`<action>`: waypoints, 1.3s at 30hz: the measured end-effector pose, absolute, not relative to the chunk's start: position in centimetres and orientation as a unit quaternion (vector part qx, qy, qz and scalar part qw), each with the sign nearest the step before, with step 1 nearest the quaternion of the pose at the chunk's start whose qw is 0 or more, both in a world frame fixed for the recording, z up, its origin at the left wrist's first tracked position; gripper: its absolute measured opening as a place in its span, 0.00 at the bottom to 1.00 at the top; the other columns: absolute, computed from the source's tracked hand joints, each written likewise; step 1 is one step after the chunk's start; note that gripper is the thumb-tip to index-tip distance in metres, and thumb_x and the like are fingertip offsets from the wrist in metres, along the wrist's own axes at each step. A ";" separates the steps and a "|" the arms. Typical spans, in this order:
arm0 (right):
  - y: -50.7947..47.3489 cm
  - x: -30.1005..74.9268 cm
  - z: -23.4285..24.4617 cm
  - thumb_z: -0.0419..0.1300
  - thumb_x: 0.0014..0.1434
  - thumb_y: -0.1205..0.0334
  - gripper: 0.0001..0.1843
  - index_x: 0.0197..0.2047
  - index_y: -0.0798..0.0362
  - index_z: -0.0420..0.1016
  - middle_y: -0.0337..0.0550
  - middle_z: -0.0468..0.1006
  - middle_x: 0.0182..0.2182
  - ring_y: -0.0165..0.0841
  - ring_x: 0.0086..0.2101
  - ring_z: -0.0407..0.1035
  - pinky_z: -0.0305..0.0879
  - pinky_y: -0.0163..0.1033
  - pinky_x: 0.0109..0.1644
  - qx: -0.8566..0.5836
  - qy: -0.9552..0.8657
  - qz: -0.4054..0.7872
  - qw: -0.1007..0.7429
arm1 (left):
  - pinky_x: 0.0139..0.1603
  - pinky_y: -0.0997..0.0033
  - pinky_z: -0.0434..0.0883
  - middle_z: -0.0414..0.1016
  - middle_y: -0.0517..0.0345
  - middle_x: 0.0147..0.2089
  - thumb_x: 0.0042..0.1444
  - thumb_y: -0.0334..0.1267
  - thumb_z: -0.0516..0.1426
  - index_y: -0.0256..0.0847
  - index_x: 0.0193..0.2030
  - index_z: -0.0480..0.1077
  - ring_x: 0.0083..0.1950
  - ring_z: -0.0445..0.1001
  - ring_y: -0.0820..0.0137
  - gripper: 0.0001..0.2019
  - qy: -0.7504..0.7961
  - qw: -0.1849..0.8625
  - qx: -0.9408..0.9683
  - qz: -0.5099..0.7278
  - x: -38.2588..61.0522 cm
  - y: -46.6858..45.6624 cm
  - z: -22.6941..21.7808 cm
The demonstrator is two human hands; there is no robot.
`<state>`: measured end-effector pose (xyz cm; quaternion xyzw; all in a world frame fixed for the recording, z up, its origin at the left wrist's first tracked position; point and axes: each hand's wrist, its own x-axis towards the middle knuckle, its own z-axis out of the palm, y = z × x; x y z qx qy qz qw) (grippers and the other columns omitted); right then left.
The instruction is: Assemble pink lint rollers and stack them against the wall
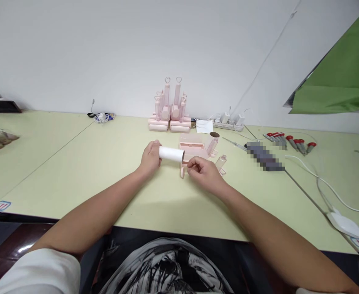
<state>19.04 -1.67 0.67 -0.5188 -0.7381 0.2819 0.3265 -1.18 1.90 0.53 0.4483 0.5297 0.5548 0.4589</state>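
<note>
My left hand (151, 158) is closed around one end of a white lint-roller paper roll (171, 154), held level above the table with its open brown core facing right. Just right of that core is my right hand (204, 172), its fingers curled into a pinch; whatever lies between them is hidden. A pale pink roller part with a round end (182, 171) is beside those fingertips, and I cannot tell whether they touch it. Behind the hands lies an open pink case (192, 146). Two clear pink handles (212, 146) rest to its right, the nearer one (221, 162) by my right wrist.
Assembled pink lint rollers (169, 112) stand against the wall. Beside them are a white paper (204, 126) and a power strip (233, 125). A brown-ended roll (214, 134), a blurred dark object (263, 156), red-ended tools (298, 143) and a white cable (329, 185) lie rightward.
</note>
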 end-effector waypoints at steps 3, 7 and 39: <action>-1.9 19.0 0.8 0.59 0.56 0.58 0.06 0.36 0.51 0.71 0.41 0.76 0.37 0.30 0.29 0.64 0.59 0.36 0.35 -0.501 -0.785 0.234 0.278 | 0.13 0.78 0.51 0.55 0.68 0.15 0.64 0.49 0.48 0.43 0.33 0.61 0.15 0.55 0.76 0.14 0.530 0.454 0.442 0.564 -1.3 2.1 0.7; -2.2 18.2 0.1 0.63 0.54 0.49 0.20 0.46 0.50 0.68 0.45 0.73 0.45 0.35 0.36 0.67 0.58 0.38 0.38 -0.528 -0.808 0.181 0.190 | 0.13 0.78 0.52 0.55 0.68 0.16 0.64 0.50 0.48 0.43 0.33 0.62 0.15 0.56 0.76 0.14 0.534 0.448 0.445 0.562 -1.2 1.8 0.8; -2.8 17.7 -0.5 0.57 0.59 0.65 0.12 0.46 0.53 0.73 0.47 0.74 0.40 0.37 0.38 0.68 0.59 0.38 0.39 -0.414 -0.890 0.156 0.107 | 0.12 0.79 0.54 0.56 0.67 0.16 0.64 0.45 0.47 0.41 0.31 0.63 0.14 0.57 0.76 0.14 0.517 0.427 0.442 0.596 -1.3 1.8 1.0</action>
